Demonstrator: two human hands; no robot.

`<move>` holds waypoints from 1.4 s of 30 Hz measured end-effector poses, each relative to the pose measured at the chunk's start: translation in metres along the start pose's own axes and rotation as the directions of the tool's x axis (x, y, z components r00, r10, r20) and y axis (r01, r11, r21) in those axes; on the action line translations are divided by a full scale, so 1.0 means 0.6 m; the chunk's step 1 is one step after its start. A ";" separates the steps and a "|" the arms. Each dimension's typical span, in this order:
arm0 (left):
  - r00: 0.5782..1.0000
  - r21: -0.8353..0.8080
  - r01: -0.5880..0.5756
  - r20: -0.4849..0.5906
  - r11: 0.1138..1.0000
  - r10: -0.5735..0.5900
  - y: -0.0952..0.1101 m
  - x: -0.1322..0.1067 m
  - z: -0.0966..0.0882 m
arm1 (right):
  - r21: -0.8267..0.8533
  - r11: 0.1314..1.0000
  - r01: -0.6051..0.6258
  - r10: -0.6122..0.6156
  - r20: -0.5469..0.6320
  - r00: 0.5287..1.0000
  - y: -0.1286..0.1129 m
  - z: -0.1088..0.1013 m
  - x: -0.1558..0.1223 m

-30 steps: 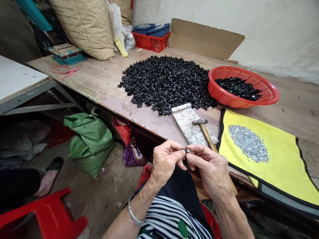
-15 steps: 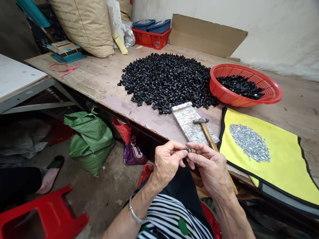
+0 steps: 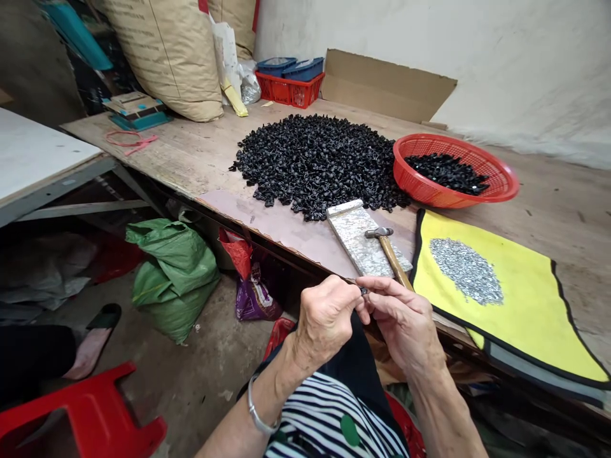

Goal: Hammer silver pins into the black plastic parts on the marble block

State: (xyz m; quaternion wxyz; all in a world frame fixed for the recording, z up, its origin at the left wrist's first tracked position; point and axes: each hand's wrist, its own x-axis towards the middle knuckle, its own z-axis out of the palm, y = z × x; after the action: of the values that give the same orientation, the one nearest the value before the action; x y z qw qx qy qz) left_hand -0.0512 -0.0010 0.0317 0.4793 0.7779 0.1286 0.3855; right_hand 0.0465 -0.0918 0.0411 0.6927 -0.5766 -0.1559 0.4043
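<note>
Both hands meet in front of my lap at the table's front edge. Between their fingertips is a small black plastic clip (image 3: 363,291), mostly hidden by the fingers. My left hand (image 3: 324,315) pinches it from one side, and my right hand (image 3: 403,318) grips it from the other. Just beyond them lies a hammer (image 3: 392,257) on a speckled stone slab (image 3: 351,232), its wooden handle running toward my right hand. Behind the slab spreads a large pile of similar black clips (image 3: 319,162).
A red plastic basket (image 3: 501,181) holds more black pieces. Small shiny metal pieces (image 3: 468,270) lie on a yellow cloth (image 3: 529,305) at right. A red crate (image 3: 289,89) and a large sack (image 3: 176,57) stand behind. Left below are a green sack (image 3: 174,280) and a red stool (image 3: 90,413).
My left hand has turned so that its back faces up and its fingers cover more of the clip. The right hand stays nearly in place. The camera view has shifted slightly.
</note>
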 end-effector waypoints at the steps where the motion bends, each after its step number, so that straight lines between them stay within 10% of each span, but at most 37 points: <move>1: 1.000 0.028 -0.027 0.016 0.999 0.026 0.001 -0.002 -0.002 | 0.005 1.000 0.002 -0.003 0.005 1.000 0.000 0.000 -0.002; 8: 0.998 0.102 -0.048 0.057 0.994 0.042 0.012 -0.008 -0.003 | 0.004 0.999 0.037 -0.037 0.029 0.999 0.007 -0.005 -0.010; 12: 0.989 -0.085 0.146 -0.006 0.986 -0.147 0.012 -0.010 0.005 | -0.063 0.997 0.035 -0.030 0.073 0.997 0.012 -0.013 -0.014; 21: 0.773 -0.388 0.627 0.204 0.675 -0.600 -0.017 -0.021 0.015 | -0.165 0.965 -0.202 0.222 0.116 0.968 0.025 -0.023 -0.010; 24: 0.742 -0.498 0.641 0.206 0.584 -0.638 -0.025 -0.027 0.023 | -0.275 0.928 -0.251 0.291 0.115 0.950 -0.018 -0.041 0.022; 28: 0.725 -0.565 0.633 0.193 0.530 -0.661 -0.034 -0.030 0.033 | -0.336 0.941 -0.043 0.024 -0.060 0.998 -0.140 -0.088 0.115; 32: 0.713 -0.514 0.659 0.196 0.548 -0.673 -0.045 -0.031 0.026 | -0.403 0.914 0.045 -0.184 -0.312 0.932 -0.208 -0.129 0.184; 39: 0.672 -0.312 0.677 -0.106 0.666 -0.733 -0.088 -0.007 -0.063 | -0.694 0.687 -0.216 -0.328 -0.562 0.760 -0.142 -0.196 0.123; 42: 0.655 -0.178 0.668 -0.320 0.722 -0.685 -0.115 0.026 -0.112 | -0.802 0.363 -0.475 -0.341 -0.588 0.733 -0.123 -0.248 0.108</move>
State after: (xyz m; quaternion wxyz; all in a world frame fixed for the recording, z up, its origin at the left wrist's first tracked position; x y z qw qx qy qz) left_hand -0.0776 0.0864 -0.0026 0.5726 0.5775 0.4866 0.3192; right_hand 0.2166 -0.1442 0.0505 0.2274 -0.9709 -0.0660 0.0341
